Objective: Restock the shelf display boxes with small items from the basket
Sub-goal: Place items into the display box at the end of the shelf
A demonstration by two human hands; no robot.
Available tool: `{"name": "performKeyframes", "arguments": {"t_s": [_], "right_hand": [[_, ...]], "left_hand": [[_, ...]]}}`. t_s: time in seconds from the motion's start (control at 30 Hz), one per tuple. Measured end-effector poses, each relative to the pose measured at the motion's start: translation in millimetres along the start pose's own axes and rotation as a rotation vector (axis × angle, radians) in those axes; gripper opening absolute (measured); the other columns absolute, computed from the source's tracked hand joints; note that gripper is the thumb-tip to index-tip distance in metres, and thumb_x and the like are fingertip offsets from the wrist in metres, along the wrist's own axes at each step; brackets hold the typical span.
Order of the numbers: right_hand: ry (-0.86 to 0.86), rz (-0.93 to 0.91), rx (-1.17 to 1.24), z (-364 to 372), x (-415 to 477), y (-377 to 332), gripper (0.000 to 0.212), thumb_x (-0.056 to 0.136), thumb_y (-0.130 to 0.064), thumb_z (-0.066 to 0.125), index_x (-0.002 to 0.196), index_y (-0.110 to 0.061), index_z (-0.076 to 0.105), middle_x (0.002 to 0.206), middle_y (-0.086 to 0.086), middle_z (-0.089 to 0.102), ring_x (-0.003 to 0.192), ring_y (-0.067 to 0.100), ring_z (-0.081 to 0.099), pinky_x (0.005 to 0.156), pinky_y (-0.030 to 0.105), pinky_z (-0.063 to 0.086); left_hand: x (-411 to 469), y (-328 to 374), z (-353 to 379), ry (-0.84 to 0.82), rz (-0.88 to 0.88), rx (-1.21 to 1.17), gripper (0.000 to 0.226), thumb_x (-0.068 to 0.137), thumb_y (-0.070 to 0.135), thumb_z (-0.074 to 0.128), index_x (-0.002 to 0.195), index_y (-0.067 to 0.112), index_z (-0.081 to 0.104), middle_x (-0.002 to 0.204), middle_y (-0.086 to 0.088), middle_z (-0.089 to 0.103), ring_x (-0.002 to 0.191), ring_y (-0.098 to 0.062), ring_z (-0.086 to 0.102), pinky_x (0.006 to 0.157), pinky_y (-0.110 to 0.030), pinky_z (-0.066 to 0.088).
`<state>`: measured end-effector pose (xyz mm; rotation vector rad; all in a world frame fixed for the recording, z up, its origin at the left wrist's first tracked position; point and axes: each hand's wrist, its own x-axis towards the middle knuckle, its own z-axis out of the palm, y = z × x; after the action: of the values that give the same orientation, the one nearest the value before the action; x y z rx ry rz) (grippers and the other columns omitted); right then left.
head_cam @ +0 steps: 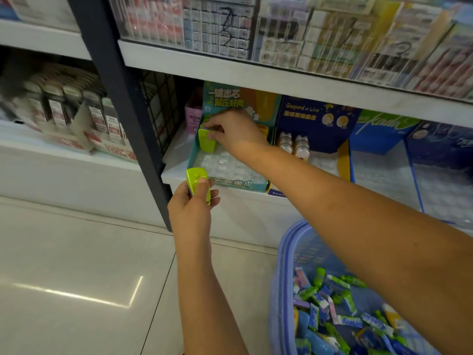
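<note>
A teal display box (pixel 202 160) with a clear plastic insert tray stands on the low white shelf. My right hand (pixel 231 130) reaches into its back left corner and pinches the top of a lime-green item (pixel 206 140) standing upright in the tray. My left hand (pixel 190 213) hovers just in front of the shelf edge and grips another lime-green item (pixel 198 184). At the lower right sits a light-blue plastic basket (pixel 284 267) holding several green, blue and pink wrapped items (pixel 332 311).
A dark blue box (pixel 317 121) with two small bottles stands right of the teal box, with more blue boxes beyond. A dark metal upright (pixel 122 93) divides the shelving. Clear-fronted stock fills the shelf above. Pale floor tiles (pixel 76 278) lie below left.
</note>
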<state>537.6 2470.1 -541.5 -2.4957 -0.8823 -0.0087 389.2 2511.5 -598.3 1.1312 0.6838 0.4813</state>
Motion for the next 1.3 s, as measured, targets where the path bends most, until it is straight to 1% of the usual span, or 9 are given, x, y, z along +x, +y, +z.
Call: {"name": "performKeyframes", "arguments": {"t_s": [0.23, 0.4, 0.5, 0.6, 0.67, 0.77, 0.87, 1.03, 1.3], "right_hand": [[-0.025, -0.024, -0.080, 5.0, -12.4, 6.3, 0.034, 0.093, -0.022, 0.056, 0.125, -0.010, 0.061, 0.125, 0.015, 0.057, 0.114, 0.027, 0.054, 0.095, 0.031, 0.040], [0.085, 0.137, 0.212, 12.1, -10.0, 4.2, 0.018, 0.092, -0.027, 0.058, 0.087, -0.013, 0.047, 0.092, 0.007, 0.053, 0.076, 0.018, 0.054, 0.052, 0.014, 0.037], [0.071, 0.145, 0.172, 11.7, -14.9, 6.2, 0.022, 0.091, -0.035, 0.057, 0.092, -0.016, 0.046, 0.100, 0.006, 0.051, 0.086, 0.021, 0.055, 0.065, 0.028, 0.039], [-0.002, -0.024, 0.039, 0.1, -26.4, 4.2, 0.032, 0.093, -0.028, 0.057, 0.123, -0.018, 0.055, 0.117, 0.002, 0.046, 0.105, 0.013, 0.051, 0.081, 0.016, 0.040], [-0.037, -0.093, 0.205, -7.2, -38.1, 1.7, 0.037, 0.094, -0.025, 0.055, 0.131, -0.021, 0.054, 0.107, -0.006, 0.050, 0.090, 0.003, 0.051, 0.075, 0.004, 0.038], [-0.252, -0.019, 0.621, -12.5, -55.2, 0.5, 0.028, 0.090, -0.015, 0.062, 0.118, -0.018, 0.062, 0.096, -0.004, 0.062, 0.073, -0.001, 0.061, 0.070, 0.012, 0.051], [-0.147, 0.104, 0.795, -10.9, -53.7, 3.8, 0.026, 0.084, -0.001, 0.066, 0.109, -0.008, 0.064, 0.086, 0.001, 0.065, 0.069, 0.007, 0.065, 0.069, 0.016, 0.056], [0.187, 0.104, 0.392, -3.2, -32.3, 6.7, 0.023, 0.086, -0.010, 0.065, 0.110, -0.009, 0.066, 0.101, 0.008, 0.065, 0.084, 0.011, 0.056, 0.075, 0.016, 0.046], [0.101, -0.105, 0.022, 18.2, -27.0, -0.9, 0.032, 0.093, -0.017, 0.055, 0.124, -0.012, 0.062, 0.118, 0.015, 0.059, 0.109, 0.029, 0.056, 0.095, 0.036, 0.043]], "left_hand": [[0.4, 0.8, -4.9, -0.031, -0.003, -0.006, 0.012, 0.093, 0.020, 0.058, 0.090, 0.015, 0.068, 0.079, 0.003, 0.067, 0.068, -0.009, 0.062, 0.064, -0.018, 0.053], [2.8, -0.3, -5.5, -0.061, 0.019, 0.010, 0.012, 0.093, 0.020, 0.059, 0.090, 0.011, 0.067, 0.077, 0.004, 0.058, 0.069, -0.010, 0.062, 0.066, -0.018, 0.054], [4.2, -0.5, -5.5, -0.066, 0.031, 0.036, 0.021, 0.091, 0.021, 0.062, 0.106, 0.007, 0.065, 0.082, 0.003, 0.064, 0.070, -0.008, 0.065, 0.071, -0.021, 0.055], [4.7, 1.0, -2.6, -0.011, 0.052, 0.005, 0.030, 0.090, 0.018, 0.063, 0.117, 0.005, 0.061, 0.094, -0.005, 0.068, 0.072, -0.007, 0.068, 0.076, -0.023, 0.055], [4.9, 2.8, -0.1, -0.006, 0.094, -0.012, 0.026, 0.092, 0.015, 0.060, 0.116, 0.005, 0.061, 0.100, -0.011, 0.067, 0.073, -0.008, 0.067, 0.073, -0.020, 0.055], [6.3, 7.0, 2.3, -0.034, 0.174, 0.023, 0.020, 0.094, 0.015, 0.057, 0.113, 0.015, 0.063, 0.099, -0.004, 0.067, 0.076, -0.007, 0.067, 0.070, -0.018, 0.054], [8.1, 9.8, 6.3, 0.002, 0.238, 0.109, 0.023, 0.094, 0.018, 0.057, 0.116, 0.018, 0.061, 0.103, 0.000, 0.067, 0.089, -0.009, 0.067, 0.075, -0.015, 0.053], [18.2, 3.4, 4.3, 0.145, 0.361, 0.511, 0.042, 0.096, 0.024, 0.052, 0.137, 0.015, 0.047, 0.141, -0.002, 0.045, 0.130, -0.014, 0.041, 0.098, -0.016, 0.030], [27.1, -6.3, 8.1, 0.105, 0.270, 0.507, 0.042, 0.098, 0.016, 0.047, 0.139, 0.016, 0.046, 0.133, -0.008, 0.055, 0.123, -0.020, 0.050, 0.105, -0.035, 0.039]]}}
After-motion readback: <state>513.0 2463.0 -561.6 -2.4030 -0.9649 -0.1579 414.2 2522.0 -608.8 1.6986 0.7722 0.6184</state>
